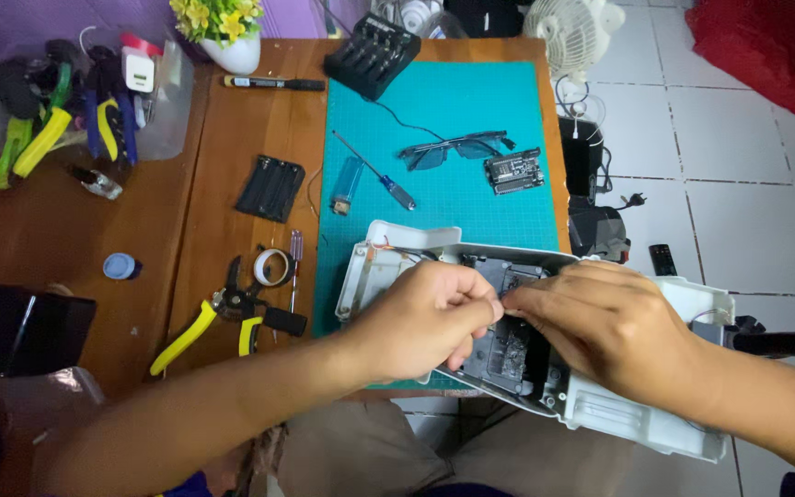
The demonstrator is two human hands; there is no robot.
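Note:
An opened white plastic device housing with a dark circuit board inside lies at the table's near edge, partly over my lap. My left hand and my right hand meet above the board, fingertips pinched together on something small, possibly a thin wire; it is hidden by the fingers. Thin red and black wires show at the housing's left end.
On the teal cutting mat lie a screwdriver, a lighter, glasses and a small circuit board. Yellow-handled pliers, tape roll, battery holder, charger and fan surround it.

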